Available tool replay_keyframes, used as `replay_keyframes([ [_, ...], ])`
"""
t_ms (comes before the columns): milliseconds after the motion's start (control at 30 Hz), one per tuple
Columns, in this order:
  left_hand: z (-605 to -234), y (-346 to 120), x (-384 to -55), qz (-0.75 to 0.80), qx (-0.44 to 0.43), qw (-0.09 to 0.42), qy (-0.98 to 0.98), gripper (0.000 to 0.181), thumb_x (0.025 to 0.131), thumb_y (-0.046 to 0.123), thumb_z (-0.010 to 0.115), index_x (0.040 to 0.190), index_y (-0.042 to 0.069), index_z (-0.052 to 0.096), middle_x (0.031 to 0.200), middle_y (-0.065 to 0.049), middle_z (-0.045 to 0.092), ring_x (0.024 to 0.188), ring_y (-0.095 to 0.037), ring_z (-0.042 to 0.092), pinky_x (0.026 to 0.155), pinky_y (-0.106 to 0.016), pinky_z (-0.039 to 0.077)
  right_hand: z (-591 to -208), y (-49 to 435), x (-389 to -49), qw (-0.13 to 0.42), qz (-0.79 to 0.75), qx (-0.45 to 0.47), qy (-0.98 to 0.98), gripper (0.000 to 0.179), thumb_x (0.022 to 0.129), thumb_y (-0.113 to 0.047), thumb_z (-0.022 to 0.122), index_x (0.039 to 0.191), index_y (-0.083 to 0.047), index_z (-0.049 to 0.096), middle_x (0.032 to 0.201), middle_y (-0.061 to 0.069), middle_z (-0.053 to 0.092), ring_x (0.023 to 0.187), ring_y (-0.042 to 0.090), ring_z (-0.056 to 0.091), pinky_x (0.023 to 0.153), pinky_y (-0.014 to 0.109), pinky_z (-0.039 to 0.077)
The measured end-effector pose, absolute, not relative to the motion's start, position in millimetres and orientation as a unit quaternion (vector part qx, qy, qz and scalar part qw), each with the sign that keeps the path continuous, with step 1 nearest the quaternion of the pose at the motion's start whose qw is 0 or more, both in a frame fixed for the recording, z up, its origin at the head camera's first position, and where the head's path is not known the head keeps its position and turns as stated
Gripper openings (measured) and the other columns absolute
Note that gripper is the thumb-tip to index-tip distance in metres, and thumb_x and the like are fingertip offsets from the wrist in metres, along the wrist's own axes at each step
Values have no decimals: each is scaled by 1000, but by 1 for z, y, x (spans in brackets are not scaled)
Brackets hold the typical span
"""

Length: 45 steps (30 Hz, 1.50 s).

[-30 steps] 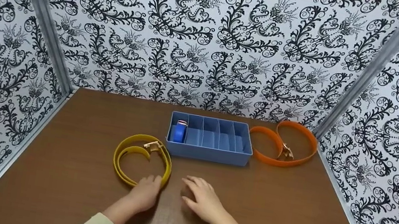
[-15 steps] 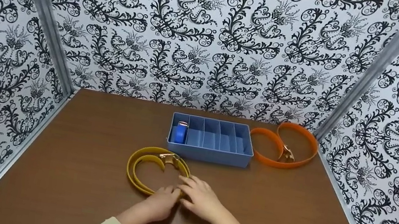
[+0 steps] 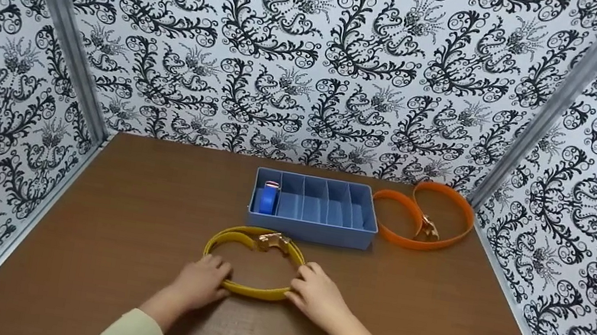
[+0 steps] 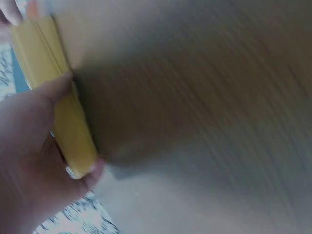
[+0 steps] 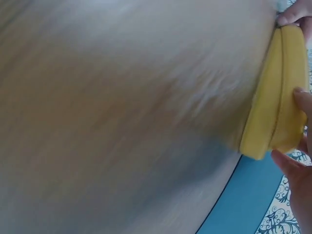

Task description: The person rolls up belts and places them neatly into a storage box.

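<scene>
I judge the coiled blue belt (image 3: 267, 201) done, at left in the divided blue plastic tray (image 3: 312, 231), the loosely coiled yellow belt (image 3: 257, 293), pinched nearer by left hand (image 3: 200, 282) and right hand (image 3: 322, 299), half-done, and the looped orange belt (image 3: 415, 245), far right, remaining.

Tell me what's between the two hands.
The yellow belt: its near stretch spans from the left hand to the right hand, as the head view shows.
</scene>
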State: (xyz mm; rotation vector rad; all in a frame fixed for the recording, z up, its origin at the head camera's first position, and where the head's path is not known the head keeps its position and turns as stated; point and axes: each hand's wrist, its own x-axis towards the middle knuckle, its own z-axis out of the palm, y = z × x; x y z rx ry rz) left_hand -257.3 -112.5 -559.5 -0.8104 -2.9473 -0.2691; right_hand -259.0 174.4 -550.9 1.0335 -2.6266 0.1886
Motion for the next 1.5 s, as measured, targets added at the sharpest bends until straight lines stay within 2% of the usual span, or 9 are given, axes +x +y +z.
replay_keyframes([
  [267,-560,-117,-263,-72,-265,33,-961,35,87,39,71,100,9,56,101,-12,55,100,-33,52,77,-58,46,-552,195,-258,243,89,378,-889,14,81,-27,78,79,-14,74,89,4,56,94,24,53,75,35,52],
  [567,-559,-118,-266,-71,-258,20,-963,36,89,39,69,104,9,57,106,-12,56,104,-33,52,82,-60,45,-550,231,-258,314,99,385,-862,14,72,-18,84,74,-11,72,88,9,58,99,31,57,79,39,54],
  [733,-558,-117,-266,-73,-255,19,-964,39,89,38,70,109,7,58,109,-13,56,107,-34,51,84,-61,44,-550,242,-257,330,96,389,-855,15,71,-15,83,73,-9,70,93,12,61,102,36,60,80,41,55],
  [933,-559,-114,-264,-62,-257,17,-964,35,89,38,70,104,9,57,105,-11,55,104,-32,51,81,-57,45,-547,251,-256,342,97,367,-860,16,67,-9,85,71,-3,71,109,17,67,104,39,62,81,42,54],
  [1167,-561,-109,-263,-62,-260,15,-964,35,89,37,70,104,8,58,105,-11,55,105,-32,52,83,-58,45,-541,255,-253,360,94,365,-853,16,68,-7,85,73,0,72,115,20,66,106,39,62,81,43,54],
  [1333,-561,-104,-262,-50,-282,16,-958,29,89,35,70,99,11,57,100,-9,54,101,-30,51,83,-54,45,-534,254,-253,383,87,380,-838,17,68,-5,83,79,3,72,120,21,64,112,40,59,81,42,54],
  [1500,-561,-97,-260,-30,-321,25,-946,27,91,36,67,100,11,60,95,-8,55,95,-28,51,81,-51,46,-525,251,-258,376,96,407,-827,18,70,-4,82,84,3,73,127,21,60,118,41,56,85,41,53],
])
